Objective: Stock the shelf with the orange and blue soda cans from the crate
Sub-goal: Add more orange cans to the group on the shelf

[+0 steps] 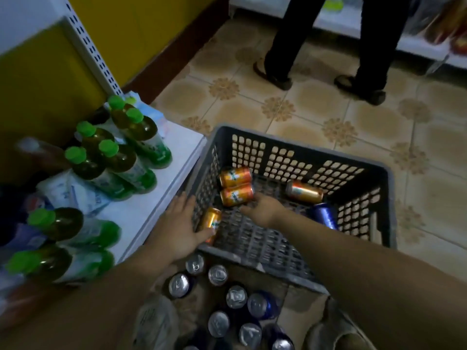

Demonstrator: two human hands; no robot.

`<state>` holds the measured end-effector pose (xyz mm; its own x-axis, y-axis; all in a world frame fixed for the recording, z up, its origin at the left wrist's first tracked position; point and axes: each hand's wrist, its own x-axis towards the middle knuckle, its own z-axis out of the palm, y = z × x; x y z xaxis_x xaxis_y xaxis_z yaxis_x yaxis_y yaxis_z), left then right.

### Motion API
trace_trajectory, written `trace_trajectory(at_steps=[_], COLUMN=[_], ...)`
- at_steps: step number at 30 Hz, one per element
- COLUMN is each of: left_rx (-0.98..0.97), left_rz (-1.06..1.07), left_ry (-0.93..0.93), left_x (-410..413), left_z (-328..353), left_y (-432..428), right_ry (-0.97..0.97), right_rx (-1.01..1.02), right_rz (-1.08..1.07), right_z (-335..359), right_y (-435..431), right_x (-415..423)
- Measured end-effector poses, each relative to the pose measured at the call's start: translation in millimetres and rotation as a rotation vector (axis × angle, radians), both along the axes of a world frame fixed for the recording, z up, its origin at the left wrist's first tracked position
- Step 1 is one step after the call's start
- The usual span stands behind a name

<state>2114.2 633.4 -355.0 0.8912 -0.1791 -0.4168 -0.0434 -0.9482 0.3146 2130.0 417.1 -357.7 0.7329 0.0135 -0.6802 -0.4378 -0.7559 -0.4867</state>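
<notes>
"Where has the person got their hands?"

"The left forearm [113, 286] and right forearm [366, 253] reach forward and down, both bare. The left hand [180, 228] lies flat, fingers straight, thumb spread to the right."

"And the other?"

"The right hand [265, 208] is farther out, back up, wrist turned left. Its fingertips are hidden, so I can't tell the grip."

A dark grey crate [298, 157], its walls a lattice of small square holes, holds four orange cans [237, 194] and one deep blue can [323, 214]. A white shelf [151, 203] carries bottles [126, 170] of olive-brown drink with bright green caps and green labels. The loose cans [264, 305] are blue with silver tops. The floor [374, 122] is tan tile with brown flower medallions. The wall [141, 29] is yellow above dark brown skirting [177, 49].
</notes>
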Motion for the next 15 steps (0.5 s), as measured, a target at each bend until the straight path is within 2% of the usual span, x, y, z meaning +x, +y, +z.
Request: trace_trajectory(at_steps=[3,5,9,15], left_rx=[0.048,0.069,-0.032,0.026], left_rz=[-0.016,-0.062,-0.124,-0.129], left_ry=[-0.033,-0.128,-0.319,-0.342], left_x=[-2,-7,-11,-7], left_z=[-40,-56,-74,-80], left_y=[5,9,14,14], right_ry=[0.053,0.072,0.13,0.205], right_rx=[0.067,0.086,0.13,0.255], right_rz=[0.005,0.0,-0.06,-0.179], right_z=[-43,-71,-127,-181], right_y=[14,26,51,82], right_x=[11,19,34,45])
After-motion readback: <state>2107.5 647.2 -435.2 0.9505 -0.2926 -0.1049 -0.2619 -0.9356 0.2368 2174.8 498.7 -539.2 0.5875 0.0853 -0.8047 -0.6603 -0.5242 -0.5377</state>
